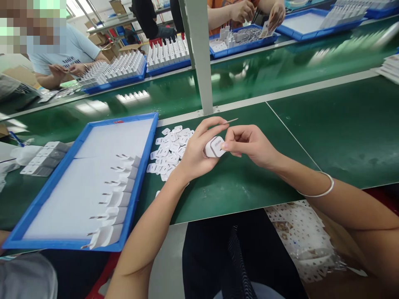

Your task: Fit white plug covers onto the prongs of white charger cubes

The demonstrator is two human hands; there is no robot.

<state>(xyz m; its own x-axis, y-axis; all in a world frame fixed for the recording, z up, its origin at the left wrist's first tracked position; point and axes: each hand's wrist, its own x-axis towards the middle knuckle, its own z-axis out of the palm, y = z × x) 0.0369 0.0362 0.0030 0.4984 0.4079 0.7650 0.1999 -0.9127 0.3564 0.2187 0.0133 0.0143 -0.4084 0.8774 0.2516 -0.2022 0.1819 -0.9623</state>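
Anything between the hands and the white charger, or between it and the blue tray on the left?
Nothing visible. Both the left hand and right hand already touch the charger. Only the pile of small white labels lies on the mat toward the tray.

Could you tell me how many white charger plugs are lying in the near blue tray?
6 white plastic charger plugs, in one row along the right side of the blue plastic tray. None seems hidden.
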